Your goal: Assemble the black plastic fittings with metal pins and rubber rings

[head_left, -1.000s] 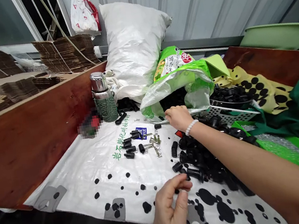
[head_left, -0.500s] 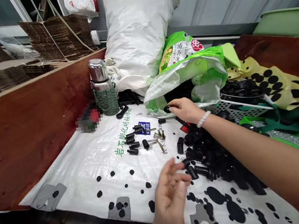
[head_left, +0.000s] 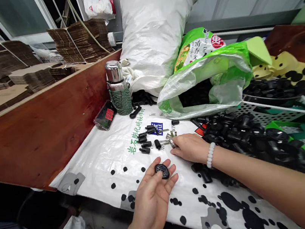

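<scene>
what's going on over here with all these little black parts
Someone is working bare-handed over a white sheet. The left hand holds a round black part, with the thumb on top of it. The right hand is down at some thin metal strips; whether it grips one is hidden. Short black cylinders lie beside the strips, a bigger black pile sits by the right forearm, and an open bag of black pieces is behind.
</scene>
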A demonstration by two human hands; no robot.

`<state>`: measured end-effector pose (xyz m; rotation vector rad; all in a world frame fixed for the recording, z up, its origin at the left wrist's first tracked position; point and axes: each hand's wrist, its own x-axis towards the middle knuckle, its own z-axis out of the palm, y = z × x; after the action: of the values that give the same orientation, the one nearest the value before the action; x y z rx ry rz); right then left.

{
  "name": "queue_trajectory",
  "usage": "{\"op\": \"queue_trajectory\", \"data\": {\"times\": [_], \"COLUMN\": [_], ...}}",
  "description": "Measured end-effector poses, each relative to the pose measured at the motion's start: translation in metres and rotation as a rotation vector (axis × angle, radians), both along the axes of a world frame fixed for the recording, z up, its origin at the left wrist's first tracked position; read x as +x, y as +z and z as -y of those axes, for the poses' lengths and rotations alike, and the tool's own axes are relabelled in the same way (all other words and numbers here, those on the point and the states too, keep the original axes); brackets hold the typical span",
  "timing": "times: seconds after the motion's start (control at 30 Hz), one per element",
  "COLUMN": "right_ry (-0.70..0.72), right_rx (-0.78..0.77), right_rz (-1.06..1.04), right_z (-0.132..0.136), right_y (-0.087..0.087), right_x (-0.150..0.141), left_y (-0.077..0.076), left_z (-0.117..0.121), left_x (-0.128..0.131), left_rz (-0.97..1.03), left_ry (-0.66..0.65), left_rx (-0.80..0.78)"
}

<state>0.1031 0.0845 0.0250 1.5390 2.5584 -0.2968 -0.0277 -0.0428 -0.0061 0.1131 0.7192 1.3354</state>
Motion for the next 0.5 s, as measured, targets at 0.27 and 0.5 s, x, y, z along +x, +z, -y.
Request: {"op": "queue_trajectory", "data": {"times": [0.27, 0.5], "right_ry": [-0.014, 0.02], "right_rx": [0.078, 0.107], "right_rz": [0.019, -0.261], "right_z": [0.013, 0.031], "right_y": [-0.008, 0.007], "right_x": [0.005, 0.023], "left_y": [-0.003, -0.002], "left_z": [0.003, 0.006], "left_x": [-0.009, -0.006], "left_rz": [-0.118, -0.213], "left_ry": [-0.001, -0.056], "left_rx": [0.007, 0.056]}}
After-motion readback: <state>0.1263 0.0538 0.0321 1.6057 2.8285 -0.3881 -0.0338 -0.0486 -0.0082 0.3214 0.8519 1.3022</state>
